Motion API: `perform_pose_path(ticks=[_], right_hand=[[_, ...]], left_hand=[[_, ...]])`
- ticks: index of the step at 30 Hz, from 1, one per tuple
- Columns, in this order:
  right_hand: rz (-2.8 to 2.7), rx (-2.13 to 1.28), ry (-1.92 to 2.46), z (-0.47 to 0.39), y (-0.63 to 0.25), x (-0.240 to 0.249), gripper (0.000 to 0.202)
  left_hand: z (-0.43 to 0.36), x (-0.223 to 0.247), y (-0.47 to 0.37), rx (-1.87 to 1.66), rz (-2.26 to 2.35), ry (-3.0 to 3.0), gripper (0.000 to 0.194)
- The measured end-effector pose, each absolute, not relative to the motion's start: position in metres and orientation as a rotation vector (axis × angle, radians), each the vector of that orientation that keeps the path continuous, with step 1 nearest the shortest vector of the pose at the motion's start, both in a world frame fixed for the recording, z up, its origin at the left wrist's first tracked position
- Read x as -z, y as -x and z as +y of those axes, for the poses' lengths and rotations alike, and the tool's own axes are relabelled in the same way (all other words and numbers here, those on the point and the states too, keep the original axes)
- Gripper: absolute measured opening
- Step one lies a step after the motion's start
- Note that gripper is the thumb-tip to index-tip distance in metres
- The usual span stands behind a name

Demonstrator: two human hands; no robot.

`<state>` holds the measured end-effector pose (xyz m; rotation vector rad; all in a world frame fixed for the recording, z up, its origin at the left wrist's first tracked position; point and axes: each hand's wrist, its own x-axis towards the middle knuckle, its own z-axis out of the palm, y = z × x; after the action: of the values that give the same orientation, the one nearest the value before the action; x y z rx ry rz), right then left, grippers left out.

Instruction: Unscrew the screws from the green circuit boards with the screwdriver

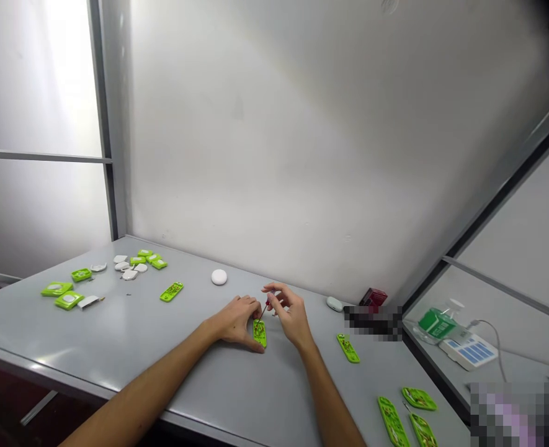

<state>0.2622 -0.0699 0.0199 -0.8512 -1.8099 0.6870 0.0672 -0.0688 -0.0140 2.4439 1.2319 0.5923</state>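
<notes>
Head view, lower right of the frame: three green shells (407, 413) lie nearest the lens, close to the table's near edge. We count them as loose stock.

Head view, bottom centre: our two forearms run up from the lower edge to meet at mid-frame over the grey table (129, 347).

Head view, centre: our left hand (237, 320) lies flat-fingered on the table, fingers pressed to the upper end of a green casing (260, 333) and pinning it down. The casing lies lengthwise between the two hands.

Head view, centre, just right: our right hand (289, 313) pinches a small red-handled screwdriver (265, 307) between thumb and fingertips, its tip slanting down to the top of the casing.

Head view, right of centre: one more green casing (348, 347) lies apart from the hands; a white oval piece (334, 303) and a red object (373, 297) sit near the wall.

Head view, centre, far side: a white round puck (219, 277).

Head view, left: green and white parts (129, 264) lie scattered in a cluster, with another casing (172, 291) lying alone.

Risks, in our judgement: the thin tip could skid off and jab the left fingers beside it; the casing could pivot under one-sided pressure; any tiny screw, too small to see here, could roll away across the smooth tabletop.
</notes>
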Motion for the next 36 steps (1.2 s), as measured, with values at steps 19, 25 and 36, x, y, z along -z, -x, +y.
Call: perform_pose_path(ticks=[19,25,36], right_hand=[[-1.734,-0.542,0.886,-0.0701,-0.2572,-0.0166,0.024],[-1.715,-0.530,0.892,-0.0709,-0.2553,-0.0167,0.027],[-1.655,-0.446,0.912,-0.0725,-0.2548,-0.0184,0.022]], left_hand=[[-0.0674,0.0151,-0.0671,-0.604,1.196,-2.428,0.066],[-0.0669,0.0149,-0.0675,-0.597,1.201,-2.435,0.065],[-0.0661,0.0169,-0.0665,-0.611,1.176,-2.433,0.066]])
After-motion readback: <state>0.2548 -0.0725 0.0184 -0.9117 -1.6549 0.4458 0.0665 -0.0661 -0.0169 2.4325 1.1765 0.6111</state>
